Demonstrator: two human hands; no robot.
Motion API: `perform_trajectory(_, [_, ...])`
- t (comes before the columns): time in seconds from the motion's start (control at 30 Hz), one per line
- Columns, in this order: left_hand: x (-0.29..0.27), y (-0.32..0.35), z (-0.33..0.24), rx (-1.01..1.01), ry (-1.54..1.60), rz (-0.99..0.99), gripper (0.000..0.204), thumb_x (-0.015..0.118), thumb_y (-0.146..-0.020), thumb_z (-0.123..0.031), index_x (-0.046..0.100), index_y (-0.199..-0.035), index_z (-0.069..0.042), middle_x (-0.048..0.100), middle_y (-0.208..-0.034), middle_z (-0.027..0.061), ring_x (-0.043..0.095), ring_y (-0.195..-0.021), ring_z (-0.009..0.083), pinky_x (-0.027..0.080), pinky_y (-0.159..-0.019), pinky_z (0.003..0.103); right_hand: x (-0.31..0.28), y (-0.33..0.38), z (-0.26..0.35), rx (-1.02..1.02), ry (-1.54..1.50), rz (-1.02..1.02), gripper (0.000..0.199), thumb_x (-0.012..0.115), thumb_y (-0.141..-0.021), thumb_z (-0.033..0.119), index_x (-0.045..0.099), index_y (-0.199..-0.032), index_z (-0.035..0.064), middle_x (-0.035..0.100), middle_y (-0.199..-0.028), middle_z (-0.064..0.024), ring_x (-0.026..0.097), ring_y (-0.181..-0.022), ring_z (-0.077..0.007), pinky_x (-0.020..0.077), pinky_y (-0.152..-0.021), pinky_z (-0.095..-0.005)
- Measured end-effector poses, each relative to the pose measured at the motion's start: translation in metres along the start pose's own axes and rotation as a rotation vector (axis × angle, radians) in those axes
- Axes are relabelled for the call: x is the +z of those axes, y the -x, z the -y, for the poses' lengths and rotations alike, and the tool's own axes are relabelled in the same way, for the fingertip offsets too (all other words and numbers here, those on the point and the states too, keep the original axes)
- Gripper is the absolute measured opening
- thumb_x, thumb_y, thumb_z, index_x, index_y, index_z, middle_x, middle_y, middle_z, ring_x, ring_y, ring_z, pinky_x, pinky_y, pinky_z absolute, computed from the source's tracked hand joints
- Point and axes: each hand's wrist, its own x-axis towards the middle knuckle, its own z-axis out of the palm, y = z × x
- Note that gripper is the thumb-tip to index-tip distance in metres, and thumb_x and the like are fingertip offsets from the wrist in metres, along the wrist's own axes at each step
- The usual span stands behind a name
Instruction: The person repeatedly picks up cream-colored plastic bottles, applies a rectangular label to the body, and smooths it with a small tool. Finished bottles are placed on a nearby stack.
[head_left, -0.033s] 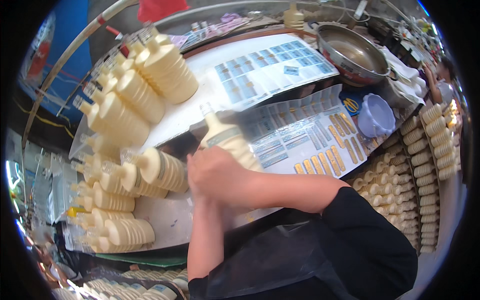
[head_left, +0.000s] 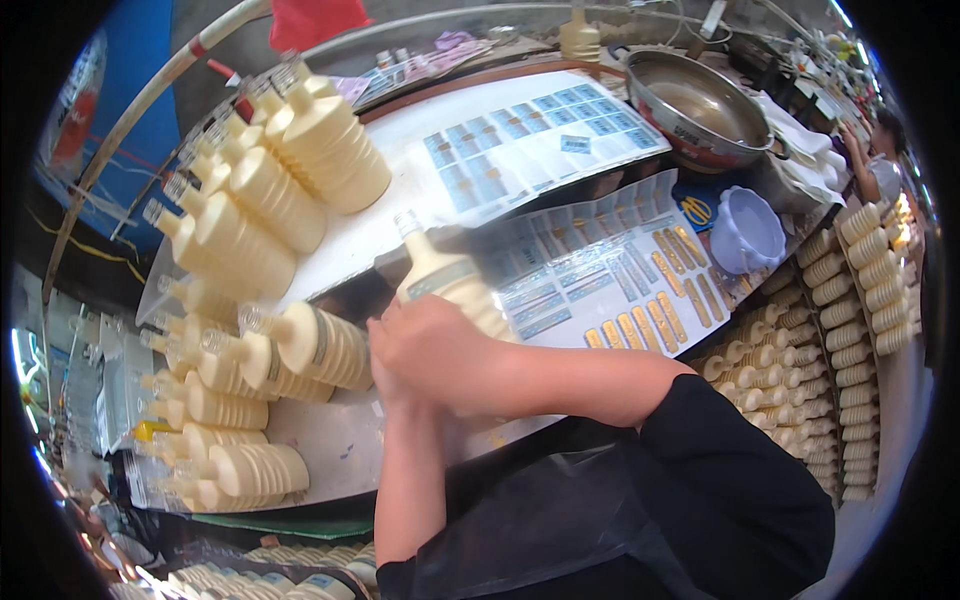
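Observation:
A cream ribbed bottle [head_left: 445, 272] with a clear neck and a grey-blue band label stands tilted in front of me. My right hand [head_left: 432, 345] is closed against its lower left side, with the fingers curled. Below and partly behind it, my left hand [head_left: 388, 372] meets the right one at the wrist; most of its fingers are hidden. Just left of the hands lies a labelled bottle [head_left: 325, 345]. Blue label strips [head_left: 545, 290] and gold strips [head_left: 640, 325] lie in rows on a white sheet right of the held bottle.
Several bottles [head_left: 335, 150] crowd the table's left side. A label sheet [head_left: 540, 125] lies on a raised white board. Behind it sit a metal basin [head_left: 700, 105] and a lilac bucket [head_left: 748, 232]. Racks of bottles [head_left: 870, 270] fill the right; another person [head_left: 885, 160] is at far right.
The whole scene has shifted slightly to the left in view. My hands and the bottle keep nearly the same pose.

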Motion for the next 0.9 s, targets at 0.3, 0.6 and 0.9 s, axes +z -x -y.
perform_trajectory(0.3, [0.016, 0.028, -0.041, -0.023, -0.492, -0.012, 0.088, 0.064, -0.088, -0.022, 0.023, -0.164, -0.004, 0.039, -0.147, 0.0272, 0.045, -0.136, 0.0404, 0.032, -0.12, 0.045, 0.004, 0.065, -0.133, 0.507, -0.38, -0.444, 0.02, 0.062, -0.095, 0.011, 0.077, -0.107, 0.007, 0.07, -0.103, -0.0179, 0.07, -0.091, -0.0321, 0.056, -0.084, -0.0387])
perform_trajectory(0.6, [0.018, 0.049, -0.042, -0.188, -0.16, -0.046, 0.087, 0.061, -0.095, -0.018, 0.011, -0.165, -0.003, 0.035, -0.159, 0.0213, 0.04, -0.144, 0.0302, 0.029, -0.122, 0.041, -0.037, 0.072, -0.264, 0.691, 0.148, -0.154, 0.031, 0.056, -0.088, 0.013, 0.072, -0.112, 0.0027, 0.065, -0.116, -0.0248, 0.067, -0.102, -0.044, 0.0538, -0.09, -0.0522])
perform_trajectory(0.9, [0.018, 0.068, -0.042, -0.206, -0.068, -0.113, 0.091, 0.07, -0.093, -0.021, 0.016, -0.163, 0.001, 0.039, -0.156, 0.0223, 0.044, -0.141, 0.0296, 0.033, -0.12, 0.041, -0.036, 0.082, -0.251, 0.466, 0.339, 0.116, 0.031, 0.059, -0.091, 0.006, 0.072, -0.119, 0.0048, 0.067, -0.124, -0.0126, 0.07, -0.102, -0.0342, 0.0571, -0.088, -0.0439])
